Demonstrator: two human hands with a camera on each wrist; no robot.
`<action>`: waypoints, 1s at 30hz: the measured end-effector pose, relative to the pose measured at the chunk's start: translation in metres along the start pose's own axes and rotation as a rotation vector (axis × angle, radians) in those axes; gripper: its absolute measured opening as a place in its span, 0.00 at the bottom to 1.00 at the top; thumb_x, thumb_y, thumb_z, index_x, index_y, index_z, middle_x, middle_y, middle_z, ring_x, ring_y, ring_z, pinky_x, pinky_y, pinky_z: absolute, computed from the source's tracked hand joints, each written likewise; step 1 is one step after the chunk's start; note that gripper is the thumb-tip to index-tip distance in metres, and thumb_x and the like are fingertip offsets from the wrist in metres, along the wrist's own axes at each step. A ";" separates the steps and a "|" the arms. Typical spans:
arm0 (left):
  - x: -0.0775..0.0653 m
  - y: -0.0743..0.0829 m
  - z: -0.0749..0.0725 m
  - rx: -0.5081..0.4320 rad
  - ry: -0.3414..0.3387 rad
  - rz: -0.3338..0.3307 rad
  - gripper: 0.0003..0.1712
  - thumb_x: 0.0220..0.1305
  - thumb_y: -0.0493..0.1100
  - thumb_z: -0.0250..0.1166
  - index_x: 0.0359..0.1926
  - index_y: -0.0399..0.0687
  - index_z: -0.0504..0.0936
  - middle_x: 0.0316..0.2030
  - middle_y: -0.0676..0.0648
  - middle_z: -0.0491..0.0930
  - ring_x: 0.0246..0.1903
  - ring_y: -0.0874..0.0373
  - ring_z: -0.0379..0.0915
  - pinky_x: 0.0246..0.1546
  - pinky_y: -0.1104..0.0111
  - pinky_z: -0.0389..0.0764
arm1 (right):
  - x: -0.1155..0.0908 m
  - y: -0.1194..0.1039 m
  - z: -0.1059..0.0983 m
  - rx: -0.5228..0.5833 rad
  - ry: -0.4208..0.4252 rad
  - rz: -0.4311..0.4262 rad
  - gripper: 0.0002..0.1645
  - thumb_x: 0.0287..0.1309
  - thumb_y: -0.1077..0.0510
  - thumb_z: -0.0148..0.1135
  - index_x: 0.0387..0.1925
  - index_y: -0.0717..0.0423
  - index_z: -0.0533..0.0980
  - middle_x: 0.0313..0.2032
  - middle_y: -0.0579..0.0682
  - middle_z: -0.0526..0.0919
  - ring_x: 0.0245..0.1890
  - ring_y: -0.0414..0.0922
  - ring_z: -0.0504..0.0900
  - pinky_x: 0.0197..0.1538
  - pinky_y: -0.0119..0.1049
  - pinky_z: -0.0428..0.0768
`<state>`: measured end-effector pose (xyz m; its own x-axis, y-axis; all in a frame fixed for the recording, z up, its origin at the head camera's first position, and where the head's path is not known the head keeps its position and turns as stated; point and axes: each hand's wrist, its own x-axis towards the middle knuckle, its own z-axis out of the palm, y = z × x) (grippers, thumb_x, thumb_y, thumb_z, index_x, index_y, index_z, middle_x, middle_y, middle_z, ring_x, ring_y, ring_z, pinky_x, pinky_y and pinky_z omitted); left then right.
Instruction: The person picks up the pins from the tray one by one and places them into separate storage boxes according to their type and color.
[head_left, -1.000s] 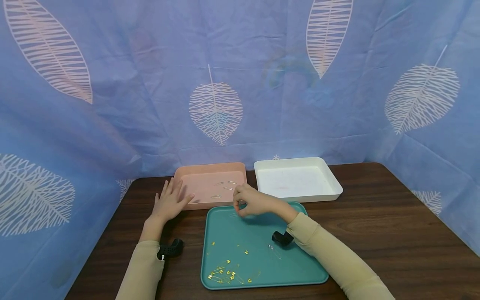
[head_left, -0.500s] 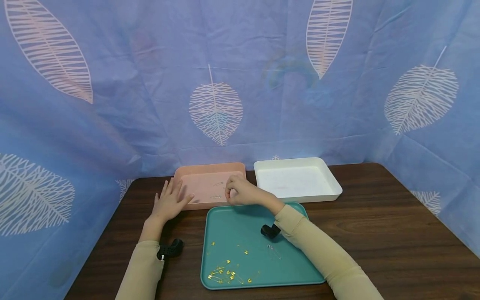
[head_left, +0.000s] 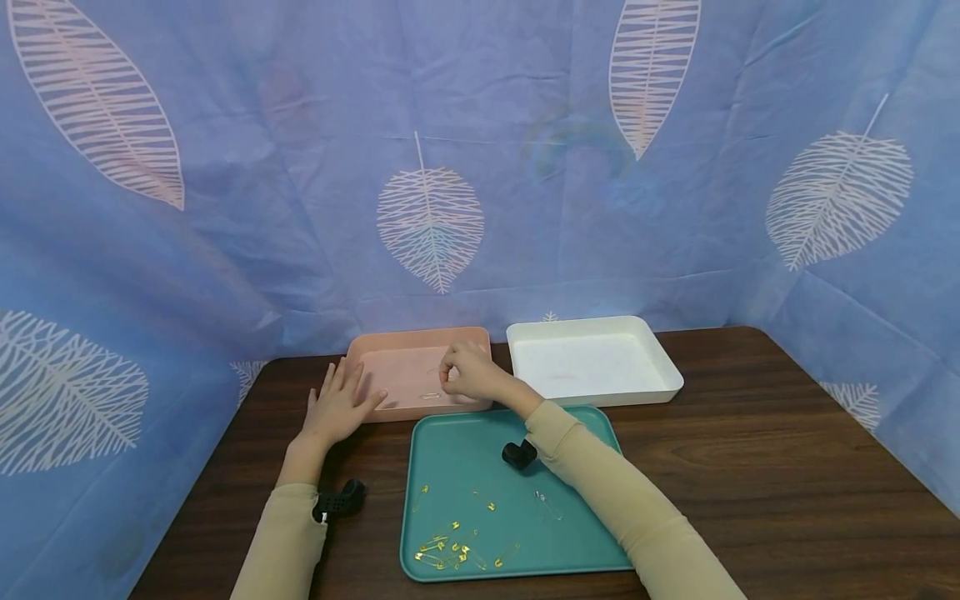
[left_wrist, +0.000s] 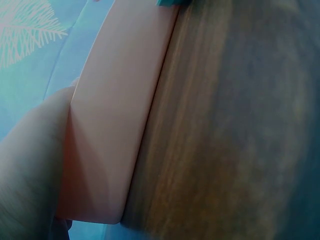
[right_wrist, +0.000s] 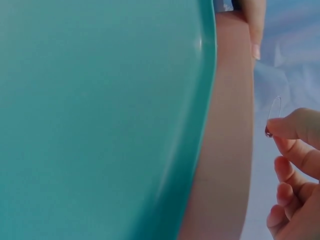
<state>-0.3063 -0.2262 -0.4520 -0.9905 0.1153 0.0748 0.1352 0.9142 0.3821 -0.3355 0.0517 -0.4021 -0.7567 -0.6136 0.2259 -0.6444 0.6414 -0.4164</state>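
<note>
Pinched between thumb and forefinger of my right hand is a silver safety pin, seen best in the right wrist view. That hand is above the right part of the pink tray. My left hand rests with spread fingers at the tray's front left corner; its thumb lies over the rim. A silver safety pin lies inside the pink tray, and the right hand hides others there. Several gold safety pins lie at the front left of the teal tray.
A white tray stands at the back right, beside the pink one. Some silver pins lie on the teal tray's right half, below the right forearm. The dark wooden table meets a blue leaf-patterned cloth behind.
My right hand has moved left and away from me, from over the back of the teal tray to over the pink tray, carrying the pin. The left hand stays in place.
</note>
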 end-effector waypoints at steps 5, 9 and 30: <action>-0.001 0.000 0.000 0.001 0.002 0.002 0.52 0.64 0.74 0.49 0.78 0.51 0.44 0.77 0.35 0.36 0.76 0.38 0.27 0.66 0.29 0.37 | 0.010 0.000 0.007 -0.057 0.013 0.036 0.09 0.55 0.60 0.66 0.21 0.48 0.79 0.39 0.49 0.80 0.48 0.48 0.74 0.59 0.50 0.68; 0.000 0.000 0.000 0.000 0.005 0.001 0.52 0.64 0.73 0.50 0.78 0.51 0.45 0.77 0.35 0.36 0.76 0.37 0.28 0.66 0.29 0.38 | 0.017 -0.003 0.010 -0.048 0.011 0.051 0.09 0.55 0.61 0.65 0.21 0.49 0.80 0.38 0.49 0.79 0.47 0.49 0.73 0.57 0.48 0.70; 0.002 -0.001 0.000 0.020 0.003 -0.004 0.53 0.64 0.75 0.48 0.78 0.51 0.45 0.77 0.35 0.37 0.76 0.36 0.29 0.66 0.29 0.38 | 0.043 -0.007 0.024 -0.051 0.022 0.166 0.08 0.56 0.60 0.66 0.22 0.50 0.82 0.44 0.48 0.81 0.56 0.51 0.72 0.64 0.52 0.68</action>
<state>-0.3087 -0.2267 -0.4526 -0.9909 0.1107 0.0759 0.1309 0.9220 0.3643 -0.3611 0.0097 -0.4103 -0.8551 -0.4874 0.1768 -0.5146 0.7562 -0.4040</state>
